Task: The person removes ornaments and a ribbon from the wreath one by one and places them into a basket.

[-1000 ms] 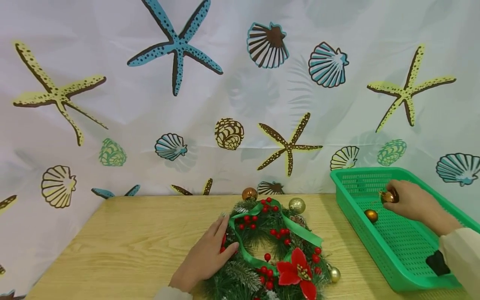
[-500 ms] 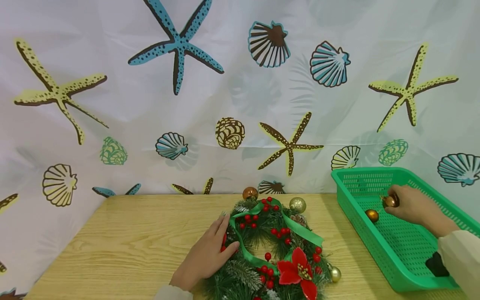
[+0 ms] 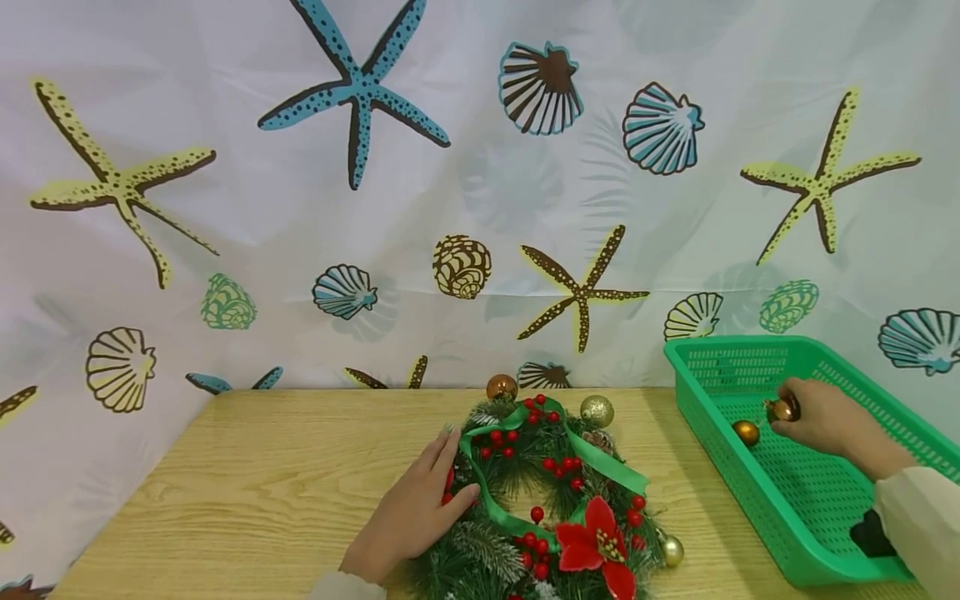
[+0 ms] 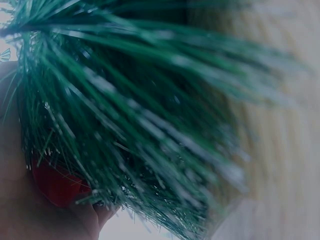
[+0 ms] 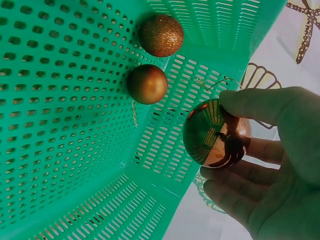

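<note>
My left hand [image 3: 416,508] rests on the left side of a green Christmas wreath [image 3: 487,546], fingers extended and thumb apart. Red berries, a green ribbon [image 3: 611,467] and a red poinsettia [image 3: 596,546] decorate the wreath. In the left wrist view, needles [image 4: 135,110] fill the middle, with a red piece [image 4: 57,185] against the hand. Over the green basket [image 3: 738,492], my right hand [image 3: 832,421] pinches a shiny copper Christmas ball [image 5: 212,132] between thumb and fingers, its hanging loop loose. A matte bronze ball [image 5: 147,84] and a glittery one [image 5: 161,35] lie inside the basket.
A copper ball [image 3: 501,387] and a glittery gold ball [image 3: 597,411] sit at the wreath's far edge. Another gold ball [image 3: 672,550] is at its right. A black object [image 3: 872,535] shows by the right sleeve. The patterned curtain [image 3: 390,250] hangs behind the wooden table [image 3: 247,475].
My right hand has sunk slightly lower in the basket, with the copper ball still pinched. The left hand and wreath stay in place.
</note>
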`<state>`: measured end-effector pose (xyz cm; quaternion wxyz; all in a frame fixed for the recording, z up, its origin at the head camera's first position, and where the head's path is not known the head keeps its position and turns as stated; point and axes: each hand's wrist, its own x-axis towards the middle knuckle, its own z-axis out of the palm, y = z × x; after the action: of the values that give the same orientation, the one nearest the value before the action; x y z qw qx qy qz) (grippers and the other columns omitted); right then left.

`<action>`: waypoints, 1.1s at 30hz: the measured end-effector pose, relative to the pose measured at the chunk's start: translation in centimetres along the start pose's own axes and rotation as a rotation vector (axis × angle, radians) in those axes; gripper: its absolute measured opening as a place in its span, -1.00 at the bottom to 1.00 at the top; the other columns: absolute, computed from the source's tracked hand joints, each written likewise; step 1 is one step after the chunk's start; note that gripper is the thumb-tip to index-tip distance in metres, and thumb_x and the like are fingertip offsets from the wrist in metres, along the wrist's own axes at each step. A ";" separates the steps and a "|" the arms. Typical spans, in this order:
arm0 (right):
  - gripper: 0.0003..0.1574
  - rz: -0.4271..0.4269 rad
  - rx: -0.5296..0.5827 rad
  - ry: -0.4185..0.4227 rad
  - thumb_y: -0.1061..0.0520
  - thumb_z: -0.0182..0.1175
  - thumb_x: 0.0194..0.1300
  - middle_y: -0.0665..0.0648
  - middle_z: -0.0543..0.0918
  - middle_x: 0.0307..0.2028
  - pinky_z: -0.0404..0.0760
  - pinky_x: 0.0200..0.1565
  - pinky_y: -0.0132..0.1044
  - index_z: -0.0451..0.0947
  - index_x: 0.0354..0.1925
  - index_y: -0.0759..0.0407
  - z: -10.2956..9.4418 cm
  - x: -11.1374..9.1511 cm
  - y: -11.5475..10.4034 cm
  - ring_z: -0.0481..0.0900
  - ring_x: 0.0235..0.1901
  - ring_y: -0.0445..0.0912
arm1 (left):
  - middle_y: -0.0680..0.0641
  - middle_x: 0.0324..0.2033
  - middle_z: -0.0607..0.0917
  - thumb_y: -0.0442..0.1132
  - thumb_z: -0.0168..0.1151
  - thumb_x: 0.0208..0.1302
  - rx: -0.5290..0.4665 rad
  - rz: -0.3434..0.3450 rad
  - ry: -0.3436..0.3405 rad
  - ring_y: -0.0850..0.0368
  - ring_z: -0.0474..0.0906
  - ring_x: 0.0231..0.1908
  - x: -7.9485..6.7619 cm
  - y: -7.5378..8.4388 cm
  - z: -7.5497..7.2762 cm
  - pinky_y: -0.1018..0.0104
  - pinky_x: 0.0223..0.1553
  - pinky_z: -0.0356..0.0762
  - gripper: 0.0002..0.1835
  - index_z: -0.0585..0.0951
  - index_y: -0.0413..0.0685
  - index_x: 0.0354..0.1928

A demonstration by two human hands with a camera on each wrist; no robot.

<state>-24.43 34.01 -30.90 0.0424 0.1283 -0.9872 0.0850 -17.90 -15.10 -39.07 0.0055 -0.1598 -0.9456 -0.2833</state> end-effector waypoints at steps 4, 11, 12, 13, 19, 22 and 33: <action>-0.55 -0.003 -0.006 0.006 0.18 0.31 0.13 0.19 0.55 -0.45 0.47 -0.49 -0.15 0.43 -0.16 0.52 0.2 0.0 0.1 0.47 -0.49 -0.06 | -0.19 0.48 0.01 0.29 -0.12 0.39 0.002 -0.002 -0.004 -0.24 0.03 0.43 0.0 0.0 0.0 -0.22 0.30 0.19 -0.14 -0.05 -0.05 0.51; -0.57 0.009 0.006 0.000 0.18 0.30 0.14 0.18 0.54 -0.44 0.44 -0.51 -0.17 0.44 -0.16 0.50 0.7 -0.3 0.4 0.45 -0.51 -0.08 | -0.20 0.48 0.01 0.29 -0.11 0.39 -0.002 -0.003 -0.008 -0.25 0.02 0.43 0.0 0.0 0.1 -0.23 0.30 0.19 -0.14 -0.05 -0.05 0.51; -0.57 0.011 0.008 -0.002 0.18 0.30 0.14 0.18 0.54 -0.44 0.44 -0.51 -0.17 0.44 -0.16 0.50 0.7 -0.3 0.4 0.45 -0.51 -0.08 | -0.20 0.48 0.01 0.29 -0.11 0.39 -0.002 -0.003 -0.008 -0.25 0.03 0.43 0.0 0.0 0.1 -0.23 0.30 0.19 -0.14 -0.05 -0.05 0.51; -0.57 0.012 0.011 -0.003 0.18 0.30 0.14 0.18 0.54 -0.44 0.44 -0.51 -0.17 0.44 -0.16 0.50 0.8 -0.3 0.4 0.45 -0.51 -0.08 | -0.20 0.48 0.01 0.28 -0.11 0.39 -0.002 -0.003 -0.008 -0.25 0.03 0.43 0.0 0.0 0.1 -0.23 0.29 0.19 -0.14 -0.05 -0.06 0.51; -0.54 0.002 0.023 -0.005 0.18 0.30 0.13 0.19 0.54 -0.43 0.45 -0.50 -0.16 0.43 -0.14 0.53 0.9 -0.2 0.6 0.46 -0.50 -0.07 | -0.20 0.48 0.01 0.27 -0.10 0.39 0.010 -0.002 0.000 -0.25 0.04 0.43 0.1 -0.1 0.1 -0.23 0.29 0.20 -0.14 -0.05 -0.06 0.51; -0.51 -0.001 0.024 -0.006 0.18 0.30 0.13 0.22 0.55 -0.42 0.48 -0.49 -0.14 0.43 -0.12 0.56 1.0 -0.2 0.6 0.49 -0.48 -0.05 | -0.21 0.48 0.01 0.27 -0.09 0.39 0.011 -0.001 0.002 -0.25 0.04 0.42 0.1 -0.1 0.1 -0.23 0.29 0.21 -0.14 -0.06 -0.06 0.51; -0.38 0.009 -0.042 -0.024 0.11 0.34 0.11 0.52 0.56 -0.16 0.57 -0.26 0.12 0.43 -0.03 0.57 0.2 -0.2 0.9 0.54 -0.18 0.35 | -0.20 0.48 0.01 0.29 -0.12 0.38 -0.012 -0.016 -0.011 -0.27 0.05 0.42 0.0 0.3 -0.1 -0.25 0.27 0.22 -0.14 -0.06 -0.02 0.52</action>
<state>-24.51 34.90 -31.22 0.0329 0.1241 -0.9897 0.0626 -17.81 -14.88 -38.80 -0.0030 -0.1539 -0.9452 -0.2880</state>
